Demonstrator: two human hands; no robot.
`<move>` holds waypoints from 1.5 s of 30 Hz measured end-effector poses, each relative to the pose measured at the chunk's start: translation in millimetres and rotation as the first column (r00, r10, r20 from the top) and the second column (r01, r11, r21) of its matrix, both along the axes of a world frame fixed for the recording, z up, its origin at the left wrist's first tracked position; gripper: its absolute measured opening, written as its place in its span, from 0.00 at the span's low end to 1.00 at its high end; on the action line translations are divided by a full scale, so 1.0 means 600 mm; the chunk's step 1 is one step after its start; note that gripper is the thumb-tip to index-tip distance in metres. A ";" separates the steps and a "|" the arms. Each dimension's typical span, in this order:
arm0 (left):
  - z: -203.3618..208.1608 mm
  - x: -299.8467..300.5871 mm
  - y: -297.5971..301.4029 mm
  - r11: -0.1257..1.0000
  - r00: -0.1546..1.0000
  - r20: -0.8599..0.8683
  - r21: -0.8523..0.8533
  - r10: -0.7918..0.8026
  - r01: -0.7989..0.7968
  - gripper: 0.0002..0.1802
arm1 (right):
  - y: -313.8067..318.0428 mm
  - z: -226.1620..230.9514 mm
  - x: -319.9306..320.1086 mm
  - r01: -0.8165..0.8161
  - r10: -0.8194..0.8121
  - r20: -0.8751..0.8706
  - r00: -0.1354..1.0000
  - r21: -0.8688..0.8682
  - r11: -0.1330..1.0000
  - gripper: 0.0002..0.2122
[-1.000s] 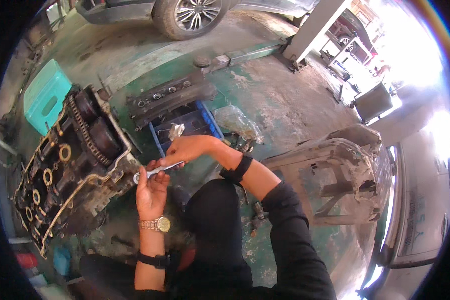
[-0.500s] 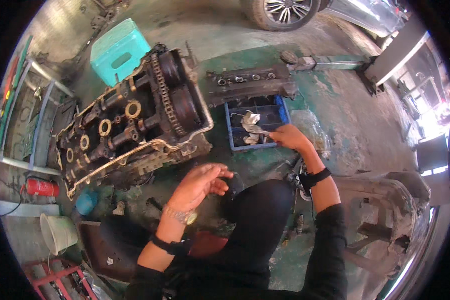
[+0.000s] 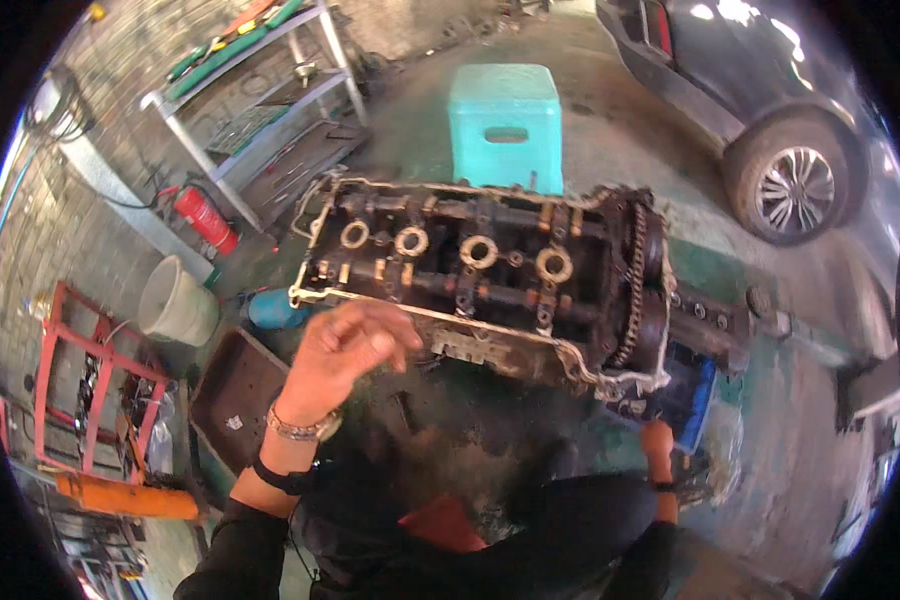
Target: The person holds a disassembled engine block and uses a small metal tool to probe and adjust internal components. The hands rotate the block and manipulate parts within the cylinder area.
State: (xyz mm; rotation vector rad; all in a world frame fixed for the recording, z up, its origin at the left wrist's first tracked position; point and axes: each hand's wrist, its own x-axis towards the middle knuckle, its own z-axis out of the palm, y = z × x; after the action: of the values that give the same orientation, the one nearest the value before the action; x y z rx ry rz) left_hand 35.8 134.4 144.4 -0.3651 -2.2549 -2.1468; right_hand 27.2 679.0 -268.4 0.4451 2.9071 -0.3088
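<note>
A person's left hand, fingers loosely bent and parted from the thumb with nothing visible in its grasp, is raised at the near edge of a grimy engine cylinder head, at 8 o'clock from the engine's center; contact cannot be confirmed. A timing chain runs along the engine's 3 o'clock end. The right hand, small and blurred, sits between 4 and 5 o'clock at the near side of a blue compartment tray; whether its fingers are clamped on anything cannot be told. A dark valve cover lies just beyond the tray. A turquoise plastic stool stands at 12 o'clock, a car wheel between 2 and 3. Toward 9 o'clock are a red fire extinguisher and a pale bucket; a shallow brown pan rests farther out at 8.
</note>
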 end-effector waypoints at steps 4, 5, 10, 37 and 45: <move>-0.024 -0.042 -0.081 0.910 0.888 -0.225 -0.005 0.402 -0.413 0.08 | 0.028 0.024 0.016 -0.056 0.054 -0.070 0.996 -0.024 0.998 0.18; -0.036 -0.055 -0.103 0.866 0.837 -0.233 0.047 0.494 -0.498 0.08 | 0.038 0.049 0.015 -0.006 -0.009 -0.112 0.994 -0.130 0.991 0.18; -0.102 -0.109 -0.184 0.668 0.627 -0.230 0.267 0.744 -0.695 0.13 | 0.069 0.278 -0.038 0.186 -0.275 -0.214 0.937 -0.362 0.914 0.16; -0.134 -0.148 -0.197 0.612 0.655 -0.066 0.434 0.753 -0.661 0.08 | -0.597 0.743 -0.276 -0.717 0.752 -0.335 0.567 0.249 0.651 0.26; -0.144 -0.153 -0.192 0.584 0.634 -0.063 0.467 0.771 -0.664 0.06 | -0.611 0.760 -0.284 -0.724 0.769 -0.220 0.600 0.260 0.639 0.24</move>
State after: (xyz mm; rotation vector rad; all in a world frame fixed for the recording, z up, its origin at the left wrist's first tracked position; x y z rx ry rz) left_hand -56.2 18.9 57.9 0.2583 -1.3665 -1.8558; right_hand -143.4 312.4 187.5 -0.9212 3.0849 -0.0237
